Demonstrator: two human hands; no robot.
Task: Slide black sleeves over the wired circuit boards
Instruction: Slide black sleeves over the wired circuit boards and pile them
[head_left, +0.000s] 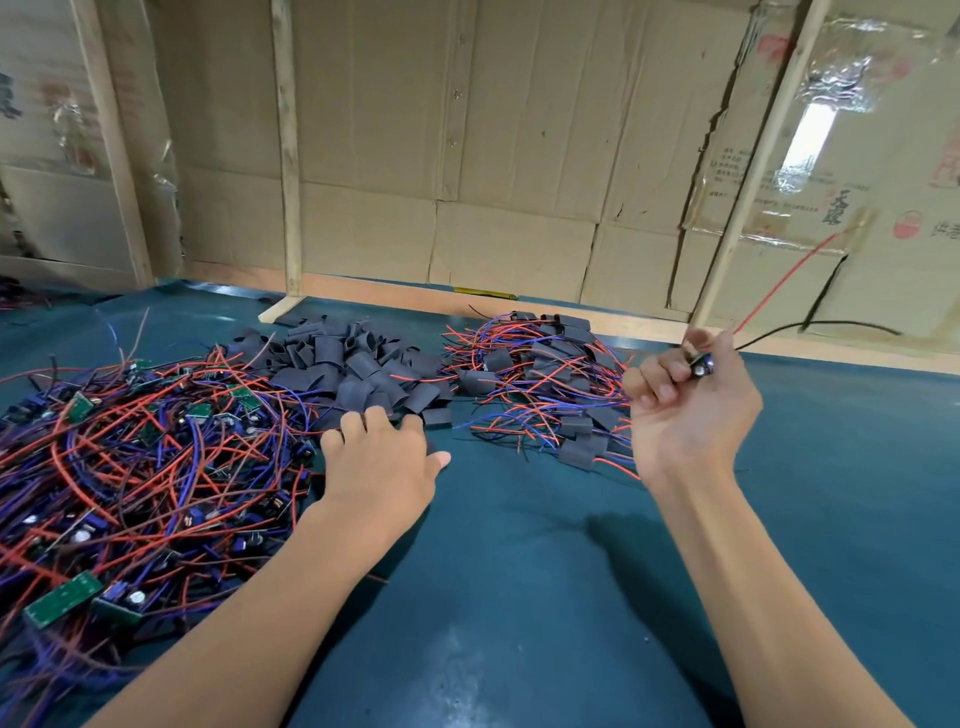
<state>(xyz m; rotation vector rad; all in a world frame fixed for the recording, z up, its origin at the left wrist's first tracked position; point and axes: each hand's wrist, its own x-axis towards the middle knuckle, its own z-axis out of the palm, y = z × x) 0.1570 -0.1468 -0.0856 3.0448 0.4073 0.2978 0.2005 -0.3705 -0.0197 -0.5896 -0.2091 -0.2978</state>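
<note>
— Where were the hands?

— The left hand (382, 457) lay palm down at the near edge of the heap of loose black sleeves (358, 371), its fingers bent into the heap; whether it had caught one, I could not tell. The right hand (685, 410) was raised to the right, fingers curled round a small wired circuit board (702, 365), whose red wire (789, 278) and black wire (826, 326) trailed off to the far right.

— And the rest of the work?

— On the green table mat (519, 597), a big tangle of bare boards with red and blue leads (140, 467) lay at the left. The sleeve heap sat in the middle, far side — and just right of it, the pile of already sleeved boards (540, 384). A cardboard wall (467, 156) with wooden battens stood behind.
</note>
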